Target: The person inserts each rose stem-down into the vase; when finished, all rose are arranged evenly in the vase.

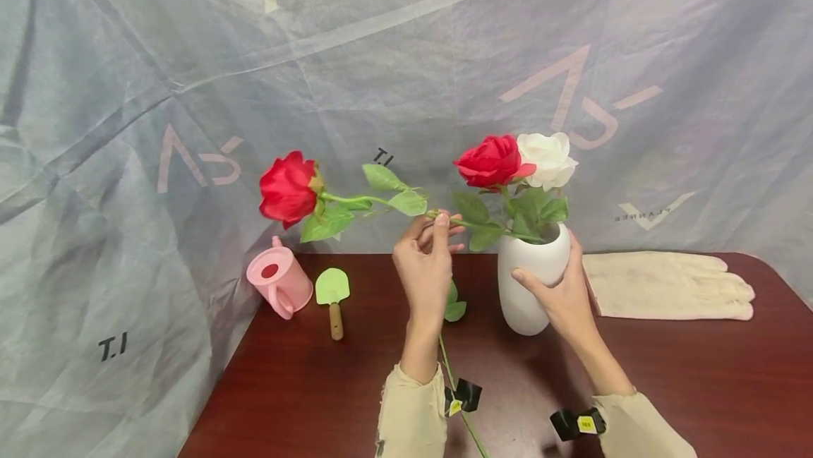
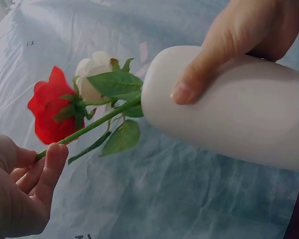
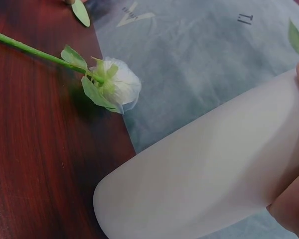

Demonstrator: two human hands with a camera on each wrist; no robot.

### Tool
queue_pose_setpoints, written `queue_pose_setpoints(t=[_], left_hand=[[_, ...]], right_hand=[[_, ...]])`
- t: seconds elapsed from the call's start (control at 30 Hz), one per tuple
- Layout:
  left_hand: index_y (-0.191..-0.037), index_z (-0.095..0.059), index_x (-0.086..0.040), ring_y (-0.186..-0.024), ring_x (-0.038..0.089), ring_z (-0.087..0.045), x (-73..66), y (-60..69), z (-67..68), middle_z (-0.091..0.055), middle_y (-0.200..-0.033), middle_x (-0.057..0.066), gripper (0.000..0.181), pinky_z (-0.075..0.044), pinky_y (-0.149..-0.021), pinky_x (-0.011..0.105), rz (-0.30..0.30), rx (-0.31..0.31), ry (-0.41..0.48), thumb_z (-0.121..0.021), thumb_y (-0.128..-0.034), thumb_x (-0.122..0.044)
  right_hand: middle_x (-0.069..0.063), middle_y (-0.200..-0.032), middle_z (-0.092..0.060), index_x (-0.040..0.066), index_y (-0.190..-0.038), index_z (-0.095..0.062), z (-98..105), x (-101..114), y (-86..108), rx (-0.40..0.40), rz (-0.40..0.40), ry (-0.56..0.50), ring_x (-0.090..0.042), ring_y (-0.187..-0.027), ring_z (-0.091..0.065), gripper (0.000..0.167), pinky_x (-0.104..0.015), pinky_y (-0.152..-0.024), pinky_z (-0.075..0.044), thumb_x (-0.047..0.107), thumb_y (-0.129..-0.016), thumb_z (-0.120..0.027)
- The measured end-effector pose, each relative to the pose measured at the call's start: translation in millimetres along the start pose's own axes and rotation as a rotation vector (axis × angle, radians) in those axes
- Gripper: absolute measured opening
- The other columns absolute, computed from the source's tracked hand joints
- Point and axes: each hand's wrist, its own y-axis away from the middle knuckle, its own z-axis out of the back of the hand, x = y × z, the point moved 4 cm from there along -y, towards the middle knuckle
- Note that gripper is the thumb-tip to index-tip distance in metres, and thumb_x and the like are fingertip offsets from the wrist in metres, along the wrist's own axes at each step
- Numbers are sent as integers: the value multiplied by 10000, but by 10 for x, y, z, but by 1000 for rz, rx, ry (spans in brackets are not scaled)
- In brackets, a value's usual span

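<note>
My left hand [image 1: 427,260] pinches the green stem of a red rose [image 1: 288,190] between thumb and fingers. The bloom points left, and the stem's other end reaches into the mouth of a white vase [image 1: 527,278]. Fingers and thumb of my right hand [image 1: 565,296] grip the vase round its side; it is slightly tilted and appears raised off the table. A second red rose [image 1: 488,161] and a white rose [image 1: 547,159] stand in the vase. In the right wrist view another white rose [image 3: 122,84] lies on the table below, its stem running under my left forearm.
On the dark red table [image 1: 286,401], a pink watering can [image 1: 282,278] and a small green trowel [image 1: 333,296] with a wooden handle sit to the left. Cream gloves [image 1: 660,285] lie at the right. Grey cloth [image 1: 381,77] hangs behind the table.
</note>
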Motion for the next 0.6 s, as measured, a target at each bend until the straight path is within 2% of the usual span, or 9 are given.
queue_pose_setpoints(t=[0.1,0.2,0.27,0.33,0.47,0.6], left_hand=[[-890,-655,103,-737,320,-659,102,3,-73,-672,-894,197,158,-547,-566,367,9,22,-66,-588,-909,-39],[-907,-706,17,-611,210,-648,264,31,-151,-674,-873,108,162,-535,-520,311,15,59,-161,-630,-898,-126],[-901,-726,-45,-489,136,-596,370,46,-195,-669,-814,38,168,-510,-479,264,6,81,-224,-641,-895,-190],[-879,-733,-75,-479,69,-551,386,57,-226,-659,-744,0,160,-474,-462,223,-11,91,-272,-644,-893,-207],[-854,-738,-86,-568,51,-544,382,50,-236,-651,-701,-33,156,-432,-477,211,-22,82,-321,-649,-888,-209],[-888,-740,-70,-559,62,-593,380,47,-242,-677,-745,3,140,-481,-482,203,-4,116,-298,-658,-880,-185]], right_hand=[[-97,-1322,-387,144,-1472,-147,6,-5,-2,-5,-1,11,-112,-1045,-421,927,-238,-815,-366,75,-771,-750],[-97,-1323,-385,149,-1473,-142,14,-2,11,-13,-7,18,-111,-1044,-420,926,-234,-814,-361,77,-775,-747],[-99,-1330,-379,153,-1475,-138,19,10,19,-18,-9,22,-109,-1049,-416,928,-236,-818,-355,79,-777,-745],[-102,-1340,-372,160,-1477,-133,15,23,24,-16,-9,22,-107,-1058,-412,929,-240,-823,-351,79,-780,-742],[-108,-1354,-359,145,-1478,-125,2,39,19,-8,-3,28,-107,-1070,-403,930,-252,-830,-345,81,-784,-739],[-108,-1358,-351,139,-1479,-117,-17,39,9,2,1,35,-106,-1068,-400,929,-258,-827,-341,83,-787,-735]])
